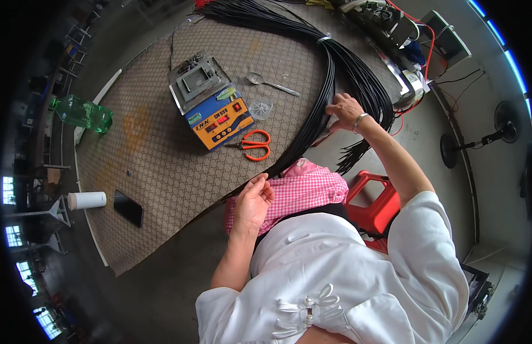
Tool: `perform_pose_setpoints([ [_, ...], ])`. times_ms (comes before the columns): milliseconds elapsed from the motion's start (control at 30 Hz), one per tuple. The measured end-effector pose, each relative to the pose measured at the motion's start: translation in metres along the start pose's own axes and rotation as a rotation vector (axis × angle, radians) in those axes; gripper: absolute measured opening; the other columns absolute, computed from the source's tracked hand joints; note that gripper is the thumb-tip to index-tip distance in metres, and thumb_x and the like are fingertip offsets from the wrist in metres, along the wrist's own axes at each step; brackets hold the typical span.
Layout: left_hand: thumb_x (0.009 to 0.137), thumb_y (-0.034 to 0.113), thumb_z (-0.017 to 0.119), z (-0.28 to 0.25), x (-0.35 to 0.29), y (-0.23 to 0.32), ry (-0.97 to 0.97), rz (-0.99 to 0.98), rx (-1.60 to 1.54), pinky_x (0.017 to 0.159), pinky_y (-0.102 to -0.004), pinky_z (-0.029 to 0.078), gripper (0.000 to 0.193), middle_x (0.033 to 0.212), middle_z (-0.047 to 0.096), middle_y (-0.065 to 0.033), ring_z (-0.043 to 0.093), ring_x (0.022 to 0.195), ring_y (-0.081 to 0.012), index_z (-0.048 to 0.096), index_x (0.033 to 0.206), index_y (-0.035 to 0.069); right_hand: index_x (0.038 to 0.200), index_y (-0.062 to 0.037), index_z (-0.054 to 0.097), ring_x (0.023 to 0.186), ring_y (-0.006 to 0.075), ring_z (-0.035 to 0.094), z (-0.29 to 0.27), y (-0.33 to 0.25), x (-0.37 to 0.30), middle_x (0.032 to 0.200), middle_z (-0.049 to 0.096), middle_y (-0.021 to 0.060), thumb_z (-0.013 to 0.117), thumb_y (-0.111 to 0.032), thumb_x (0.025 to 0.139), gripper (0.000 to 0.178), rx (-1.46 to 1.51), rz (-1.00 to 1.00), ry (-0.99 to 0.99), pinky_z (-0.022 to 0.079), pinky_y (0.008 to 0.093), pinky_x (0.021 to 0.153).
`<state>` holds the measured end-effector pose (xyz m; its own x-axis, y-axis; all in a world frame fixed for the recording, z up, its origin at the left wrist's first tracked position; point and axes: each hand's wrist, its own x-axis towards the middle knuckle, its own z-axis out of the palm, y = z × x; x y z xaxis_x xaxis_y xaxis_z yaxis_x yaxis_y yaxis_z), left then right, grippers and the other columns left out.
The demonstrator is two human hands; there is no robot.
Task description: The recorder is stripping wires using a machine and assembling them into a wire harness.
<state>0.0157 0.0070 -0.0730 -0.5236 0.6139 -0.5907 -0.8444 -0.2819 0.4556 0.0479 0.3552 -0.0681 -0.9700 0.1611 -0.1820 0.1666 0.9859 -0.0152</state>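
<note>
One pink checked cloth lies nearest, by the worktop. Just beyond, the left hand is narrow, fingertips gathered at the near stretch of a black cable bundle, which runs along the worktop's edge; whether it pinches a strand, I cannot tell. Farther along, the right hand bends its fingers over the bundle; its grip is hidden. Good handling probably means light fingertips, strands kept parallel, and orange-handled scissors, lying left, kept clear. Farthest, a white tie gathers the cables; working away from it should limit tangles.
</note>
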Motion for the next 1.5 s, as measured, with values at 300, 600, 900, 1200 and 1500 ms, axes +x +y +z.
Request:
perform_pose_setpoints([
  [300,0.081,0.007,0.058,0.008,0.003,-0.022,-0.01,0.473,0.79,0.081,-0.0246,0.043,0.029,0.099,0.057,-0.008,0.055,0.091,-0.0147,0.052,0.108,0.0,0.092,-0.0086,0.063,0.09,0.0256,0.06,-0.011,-0.127,-0.031,0.089,0.064,0.0104,0.064,-0.02,0.064,0.03,-0.04,-0.341,-0.492,0.047,0.0375,0.074],
  [600,0.081,0.006,0.058,0.007,-0.042,0.02,-0.158,0.474,1.117,0.055,-0.0198,0.041,0.009,0.063,0.053,0.0001,0.049,0.059,-0.0055,0.06,0.087,-0.001,0.065,-0.0041,0.054,0.049,0.0163,0.051,-0.107,-0.093,-0.053,0.054,0.051,0.0045,0.069,-0.025,0.068,0.026,0.82,-0.526,-0.015,0.039,0.03,0.048],
  [900,0.082,0.007,0.058,-0.024,-0.074,0.013,-0.097,0.371,1.192,0.047,-0.0182,0.037,0.012,0.062,0.053,0.0039,0.043,0.052,-0.0017,0.061,0.088,-0.003,0.076,-0.0041,0.062,0.054,0.0135,0.056,-0.039,-0.07,-0.098,0.058,0.056,0.0053,0.07,-0.034,0.068,0.033,0.541,-0.447,-0.292,0.043,0.0268,0.051],
  [1200,0.078,0.009,0.059,0.016,-0.08,-0.015,-0.103,0.832,1.524,0.059,-0.0373,0.045,0.013,0.073,0.06,-0.0168,0.059,0.067,-0.032,0.058,0.085,-0.002,0.085,-0.0016,0.062,0.054,0.0136,0.057,-0.02,-0.133,-0.097,0.062,0.059,0.0066,0.059,-0.02,0.081,0.019,1.01,-0.665,-0.033,0.043,0.027,0.051],
  [1500,0.078,0.013,0.062,-0.012,-0.106,-0.033,0.145,1.185,1.514,0.046,-0.0308,0.043,0.013,0.061,0.058,-0.0102,0.056,0.051,-0.0198,0.059,0.075,0.001,0.082,0.0015,0.062,0.048,0.0064,0.049,-0.011,-0.126,-0.11,0.06,0.056,0.0014,0.062,-0.009,0.079,0.011,1.298,-0.472,-0.288,0.04,0.0217,0.044],
])
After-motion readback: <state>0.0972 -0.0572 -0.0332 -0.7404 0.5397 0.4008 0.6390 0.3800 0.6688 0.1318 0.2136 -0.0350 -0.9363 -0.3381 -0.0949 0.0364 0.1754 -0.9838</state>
